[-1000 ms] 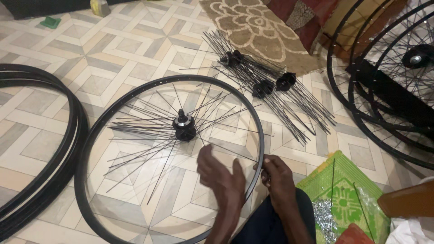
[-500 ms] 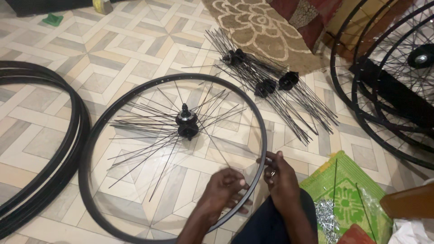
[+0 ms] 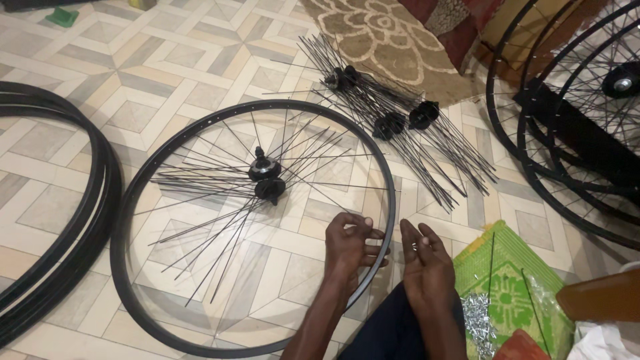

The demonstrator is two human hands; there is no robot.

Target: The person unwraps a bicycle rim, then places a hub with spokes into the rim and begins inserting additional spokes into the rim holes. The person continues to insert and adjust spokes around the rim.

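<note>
A black bicycle rim [image 3: 131, 200] lies flat on the tiled floor. Its hub [image 3: 267, 177] sits in the middle with loose black spokes [image 3: 200, 233] fanning out. My left hand [image 3: 350, 245] is at the rim's near right inner edge, fingers curled and pinched around a spoke end. Just outside the rim, my right hand [image 3: 425, 265] is held palm up with its fingers stretched out. A tiny silvery speck shows near its fingers; I cannot tell what it is.
More hubs with spoke bundles [image 3: 393, 123] lie beyond the rim. Built wheels [image 3: 567, 153] stand at the right and stacked black rims [image 3: 87, 200] lie at the left. A green mat [image 3: 513, 280] with silvery nipples [image 3: 477, 320] is at my right knee. A patterned rug [image 3: 380, 40] lies behind.
My left hand moved from lower inside the rim up to its right inner edge. My right hand came off the rim and turned palm up outside it.
</note>
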